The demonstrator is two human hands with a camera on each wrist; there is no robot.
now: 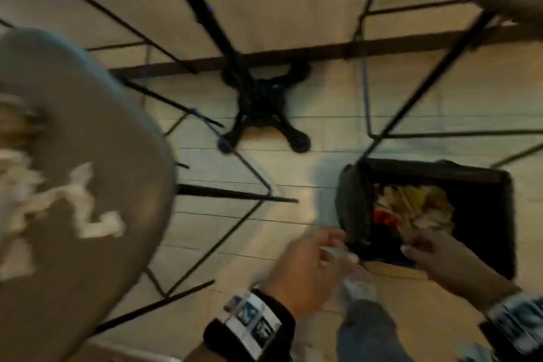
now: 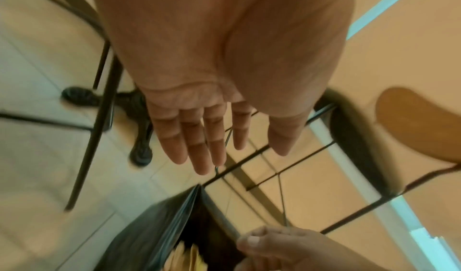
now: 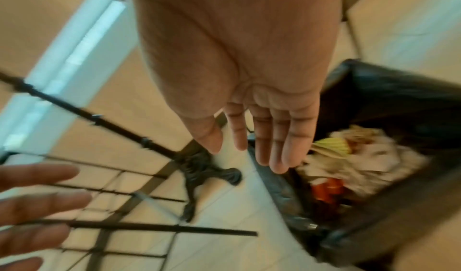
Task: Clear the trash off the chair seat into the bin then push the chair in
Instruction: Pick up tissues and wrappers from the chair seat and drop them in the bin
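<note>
Left hand (image 1: 305, 267), right hand (image 1: 440, 258): grip wide, empty, above black-lined bin (image 1: 496, 214); white crumpled paper scraps (image 1: 82, 209) on round grey chair seat (image 1: 97, 114).

The chair seat (image 1: 97, 114) is a dull grey-brown, and the crumpled trash (image 1: 73, 200) on it is white to cream. The bin (image 1: 499, 185) wears a glossy black liner; inside it lie scraps (image 3: 331, 147) of yellow, red, tan and off-white. The floor (image 1: 293, 179) is pale cream tile ruled with thin dark grout lines. The chair frames (image 1: 235, 194) are thin black metal, and the table base (image 1: 264, 109) is black as well. A wrist strap (image 1: 249, 320) is black with white panels. A second seat (image 2: 419, 123) looks warm orange-brown.
</note>
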